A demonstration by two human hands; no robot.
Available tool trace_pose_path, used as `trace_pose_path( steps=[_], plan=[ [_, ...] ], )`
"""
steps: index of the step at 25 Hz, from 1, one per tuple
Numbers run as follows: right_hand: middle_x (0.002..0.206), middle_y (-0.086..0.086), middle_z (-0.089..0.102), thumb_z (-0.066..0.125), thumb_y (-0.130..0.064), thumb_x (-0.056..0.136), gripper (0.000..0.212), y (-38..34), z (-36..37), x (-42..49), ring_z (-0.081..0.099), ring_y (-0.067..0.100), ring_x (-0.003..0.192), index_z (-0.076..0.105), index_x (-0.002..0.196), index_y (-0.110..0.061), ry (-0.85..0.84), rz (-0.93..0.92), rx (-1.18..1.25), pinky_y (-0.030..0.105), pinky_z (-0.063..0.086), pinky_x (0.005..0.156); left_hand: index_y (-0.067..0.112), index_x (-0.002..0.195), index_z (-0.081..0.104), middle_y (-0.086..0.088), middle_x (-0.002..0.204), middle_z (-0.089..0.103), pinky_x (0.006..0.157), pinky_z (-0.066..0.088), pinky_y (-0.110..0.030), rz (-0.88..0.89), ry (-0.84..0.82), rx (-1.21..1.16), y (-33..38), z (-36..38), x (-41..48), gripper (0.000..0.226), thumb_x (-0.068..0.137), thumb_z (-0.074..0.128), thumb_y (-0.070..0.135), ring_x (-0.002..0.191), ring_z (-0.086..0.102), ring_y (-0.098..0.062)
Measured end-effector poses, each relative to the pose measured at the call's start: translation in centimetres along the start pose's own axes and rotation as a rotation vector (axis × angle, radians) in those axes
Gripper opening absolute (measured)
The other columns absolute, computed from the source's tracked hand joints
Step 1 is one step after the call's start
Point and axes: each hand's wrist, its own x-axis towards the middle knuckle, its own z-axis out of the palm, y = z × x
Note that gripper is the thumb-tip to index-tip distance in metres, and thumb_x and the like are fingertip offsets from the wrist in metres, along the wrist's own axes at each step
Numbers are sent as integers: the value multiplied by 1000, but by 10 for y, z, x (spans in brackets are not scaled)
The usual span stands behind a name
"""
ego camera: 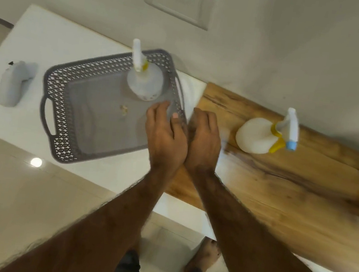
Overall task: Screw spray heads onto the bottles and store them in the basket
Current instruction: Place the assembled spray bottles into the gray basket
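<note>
Since the unstored spray bottle (256,135) looks light and slick, I'd grab its neck. Left hand (166,134) has relaxed, empty fingers; right hand (204,139) is too blurry to tell.

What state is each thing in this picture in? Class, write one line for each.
Basket: on the white counter, holding one bottle.
Bottle in basket: upright, spray head on.
Bottle on wooden board: spray head on, not yet in the basket.
Left hand: at the basket's right rim, holding nothing visible.
Right hand: beside the left hand, blurred, grip unclear.
Pale grey thing: lying on the counter, left of the basket.
</note>
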Motion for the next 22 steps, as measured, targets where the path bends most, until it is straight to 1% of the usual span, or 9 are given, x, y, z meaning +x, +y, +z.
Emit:
trace_pose_path(
  steps=[2, 5, 9, 10, 12, 14, 16, 19, 22],
  plan=[
    [118, 4, 63, 62, -31, 95, 29, 25, -16, -23, 61, 21, 102, 62, 118, -14, 12, 74, 17, 41, 56, 80, 8, 132, 64, -10, 133, 61, 104, 56, -42, 100, -95, 33, 3, 11, -22, 34, 107, 45, 22, 123, 61, -25],
    [119, 3, 67, 62, -31, 93, 32, 70, -39, -54, 63, 22, 108, 64, 119, -14, 45, 194, 42, 41, 55, 88, 10, 124, 67, -8, 127, 66, 96, 61, -47, 151, -249, 49, 7, 29, -48, 28, 107, 50, 24, 115, 66, -24],
    [110, 1, 66, 68, -31, 89, 28, 125, -73, -65, 64, 23, 102, 64, 112, -16, 82, 361, -22, 38, 54, 83, 7, 134, 65, -11, 132, 70, 102, 60, -46, 181, -400, 68, 10, 58, -57, 33, 103, 59, 17, 119, 67, -23],
    [111, -1, 66, 71, -33, 86, 34, 135, -81, -63, 63, 21, 104, 63, 115, -18, 83, 397, -21, 37, 53, 85, 8, 137, 63, -11, 134, 69, 102, 60, -45, 175, -416, 86, 12, 64, -56, 36, 103, 59, 19, 119, 67, -23],
    [120, -5, 65, 78, -38, 80, 54, 151, -92, -56, 63, 17, 109, 56, 127, -21, 89, 453, 32, 39, 54, 92, 10, 144, 59, -9, 138, 68, 101, 59, -41, 148, -447, 94, 17, 77, -54, 42, 105, 58, 24, 120, 67, -20],
    [133, -6, 61, 83, -43, 74, 80, 162, -96, -46, 62, 15, 117, 45, 141, -24, 82, 458, 111, 39, 54, 97, 12, 148, 57, -7, 141, 67, 101, 59, -38, 136, -480, 45, 23, 90, -51, 43, 106, 57, 23, 124, 66, -19],
    [144, -7, 55, 85, -49, 70, 98, 167, -95, -34, 58, 16, 126, 34, 150, -27, 56, 437, 165, 41, 54, 100, 11, 149, 55, -1, 140, 66, 100, 59, -31, 126, -500, -12, 29, 100, -47, 42, 109, 54, 23, 123, 66, -15],
    [148, -8, 52, 85, -54, 66, 107, 163, -92, -18, 56, 16, 130, 28, 152, -30, 42, 394, 220, 43, 54, 100, 10, 153, 51, 1, 141, 64, 92, 57, -15, 111, -535, -78, 33, 109, -44, 43, 112, 49, 21, 116, 66, -4],
    [144, -8, 55, 85, -47, 69, 99, 159, -92, -10, 57, 16, 127, 35, 151, -27, 65, 345, 244, 40, 55, 97, 11, 155, 49, -1, 140, 66, 90, 57, -15, 112, -544, -95, 30, 116, -44, 44, 113, 49, 23, 117, 67, -6]
  ],
)
